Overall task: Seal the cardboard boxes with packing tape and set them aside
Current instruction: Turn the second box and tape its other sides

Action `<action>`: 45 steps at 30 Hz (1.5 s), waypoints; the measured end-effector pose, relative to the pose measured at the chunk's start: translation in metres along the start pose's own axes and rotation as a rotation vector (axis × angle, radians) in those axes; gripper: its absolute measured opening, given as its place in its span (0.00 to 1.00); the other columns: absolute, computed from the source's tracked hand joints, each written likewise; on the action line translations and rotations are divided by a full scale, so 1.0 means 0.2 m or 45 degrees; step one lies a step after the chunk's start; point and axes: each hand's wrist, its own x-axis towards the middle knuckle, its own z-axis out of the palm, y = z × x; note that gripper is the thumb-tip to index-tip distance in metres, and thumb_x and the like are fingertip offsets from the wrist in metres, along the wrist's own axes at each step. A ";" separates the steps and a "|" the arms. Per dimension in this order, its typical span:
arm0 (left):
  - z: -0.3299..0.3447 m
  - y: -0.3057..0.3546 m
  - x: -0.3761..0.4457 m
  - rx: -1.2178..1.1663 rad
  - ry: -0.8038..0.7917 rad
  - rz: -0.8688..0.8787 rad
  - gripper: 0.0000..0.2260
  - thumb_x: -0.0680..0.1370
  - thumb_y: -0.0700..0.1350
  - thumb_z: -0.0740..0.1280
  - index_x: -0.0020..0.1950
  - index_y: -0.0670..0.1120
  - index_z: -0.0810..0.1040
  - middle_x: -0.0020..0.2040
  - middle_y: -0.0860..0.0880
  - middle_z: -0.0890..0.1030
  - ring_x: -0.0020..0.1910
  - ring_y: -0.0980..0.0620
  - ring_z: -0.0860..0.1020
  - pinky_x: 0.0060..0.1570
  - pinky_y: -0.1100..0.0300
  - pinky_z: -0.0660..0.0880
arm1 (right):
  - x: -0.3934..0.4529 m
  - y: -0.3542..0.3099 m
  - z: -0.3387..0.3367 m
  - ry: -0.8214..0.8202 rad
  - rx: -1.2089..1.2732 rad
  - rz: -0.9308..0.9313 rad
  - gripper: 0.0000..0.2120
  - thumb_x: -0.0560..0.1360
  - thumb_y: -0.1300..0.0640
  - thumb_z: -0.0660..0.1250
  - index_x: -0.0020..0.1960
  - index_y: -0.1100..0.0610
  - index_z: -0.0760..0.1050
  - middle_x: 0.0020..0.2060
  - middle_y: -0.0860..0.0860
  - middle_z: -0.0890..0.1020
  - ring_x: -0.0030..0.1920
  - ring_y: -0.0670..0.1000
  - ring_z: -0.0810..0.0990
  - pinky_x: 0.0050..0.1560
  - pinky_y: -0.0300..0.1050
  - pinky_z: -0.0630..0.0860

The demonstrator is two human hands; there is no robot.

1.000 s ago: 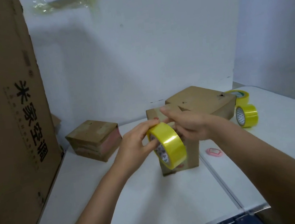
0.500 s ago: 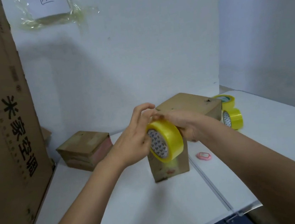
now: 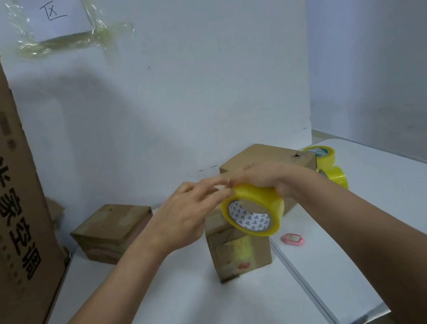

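Note:
A yellow roll of packing tape (image 3: 253, 212) hangs in the air above a small upright cardboard box (image 3: 241, 252) at the table's middle. My right hand (image 3: 268, 179) grips the roll from above. My left hand (image 3: 186, 213) reaches in from the left, its fingertips at the top edge of the roll, picking at the tape's end. Behind my hands stands a larger cardboard box (image 3: 268, 159), partly hidden by my right hand. A flat taped box (image 3: 113, 232) lies at the back left.
A tall cardboard carton (image 3: 0, 188) walls off the left side. Two more yellow tape rolls (image 3: 328, 164) are stacked behind the larger box on the right. A small pink object (image 3: 292, 238) lies on the white table (image 3: 375, 222) right of the small box.
The roll has shifted right and up into my right hand's grip. My left hand left the roll's side and now works with its fingertips at the top edge. The camera tilted up.

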 end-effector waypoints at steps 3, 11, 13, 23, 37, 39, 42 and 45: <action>0.04 -0.01 0.03 -0.214 0.162 -0.074 0.28 0.67 0.32 0.52 0.62 0.50 0.75 0.61 0.50 0.72 0.51 0.54 0.78 0.48 0.57 0.70 | 0.04 -0.01 -0.05 0.066 -0.164 -0.023 0.11 0.73 0.48 0.69 0.49 0.54 0.79 0.50 0.55 0.81 0.50 0.56 0.79 0.52 0.51 0.77; 0.34 -0.31 0.06 -0.966 0.339 -1.427 0.19 0.78 0.32 0.57 0.49 0.55 0.79 0.56 0.52 0.81 0.52 0.57 0.79 0.42 0.70 0.70 | 0.15 0.02 -0.11 0.242 0.091 -0.104 0.07 0.77 0.50 0.66 0.41 0.48 0.77 0.51 0.55 0.81 0.51 0.57 0.79 0.45 0.47 0.76; 0.47 -0.35 0.05 -0.887 0.105 -1.469 0.13 0.81 0.38 0.59 0.55 0.54 0.78 0.65 0.51 0.76 0.64 0.52 0.75 0.53 0.66 0.69 | 0.17 0.02 -0.09 0.198 0.166 -0.142 0.05 0.77 0.51 0.66 0.43 0.49 0.78 0.51 0.54 0.82 0.51 0.56 0.79 0.48 0.48 0.76; 0.56 -0.41 0.04 -0.791 -0.524 -1.411 0.31 0.78 0.62 0.64 0.77 0.50 0.62 0.75 0.48 0.60 0.72 0.48 0.65 0.70 0.55 0.64 | 0.22 0.04 -0.09 0.233 0.278 -0.174 0.02 0.77 0.54 0.64 0.47 0.49 0.75 0.52 0.51 0.80 0.58 0.58 0.77 0.51 0.49 0.73; 0.03 -0.20 -0.10 -0.928 -0.185 -1.559 0.14 0.81 0.54 0.63 0.52 0.46 0.83 0.51 0.44 0.83 0.48 0.48 0.79 0.52 0.52 0.75 | 0.11 -0.01 0.18 0.192 0.114 -0.363 0.02 0.75 0.50 0.65 0.45 0.47 0.76 0.48 0.47 0.79 0.46 0.52 0.77 0.41 0.44 0.73; -0.05 -0.17 -0.03 -1.492 -0.002 -1.680 0.16 0.82 0.52 0.62 0.48 0.42 0.83 0.48 0.42 0.83 0.44 0.49 0.81 0.48 0.54 0.77 | 0.09 -0.01 0.20 0.188 0.103 -0.432 0.02 0.75 0.51 0.65 0.44 0.48 0.75 0.39 0.47 0.78 0.40 0.52 0.76 0.41 0.46 0.73; -0.10 -0.11 0.03 -1.644 -0.056 -1.659 0.19 0.81 0.55 0.63 0.50 0.40 0.83 0.44 0.45 0.84 0.43 0.51 0.82 0.47 0.59 0.79 | 0.07 -0.02 0.21 0.225 0.039 -0.515 0.02 0.75 0.52 0.65 0.43 0.49 0.75 0.25 0.42 0.69 0.30 0.46 0.68 0.34 0.40 0.68; -0.11 -0.10 0.05 -1.678 -0.019 -1.651 0.18 0.79 0.56 0.66 0.51 0.41 0.83 0.40 0.49 0.83 0.40 0.54 0.80 0.44 0.61 0.78 | 0.05 -0.02 0.20 0.257 -0.045 -0.546 0.03 0.76 0.53 0.65 0.43 0.49 0.74 0.19 0.42 0.66 0.24 0.43 0.63 0.25 0.32 0.63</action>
